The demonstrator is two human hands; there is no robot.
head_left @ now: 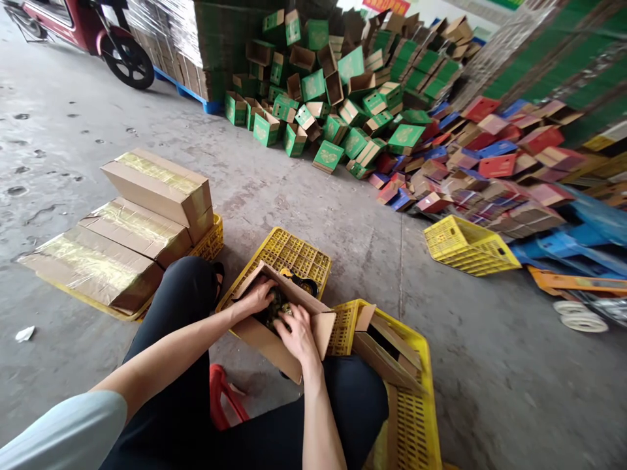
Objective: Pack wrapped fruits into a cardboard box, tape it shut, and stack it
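Note:
An open cardboard box (269,343) stands between my knees with its flaps spread, resting on an upturned yellow crate (294,251). Inside it lie small dark, greenish-brown pieces (277,309), too blurred to name. My left hand (261,297) reaches in over the far left side, fingers curled down at the pieces; what they grip is hidden. From the near right, my right hand (297,331) rests on the pieces with its fingers bent and apart. Behind the box, partly hidden, sits a yellow and black object (300,282) that looks like a tape dispenser.
Taped cartons (142,228) lie in a yellow crate at left. Another yellow crate (421,418) with an open box (386,349) stands at right. A red stool leg (223,395) shows below. Beyond are heaped green boxes (328,155), red-blue boxes (497,166) and a scooter (98,32).

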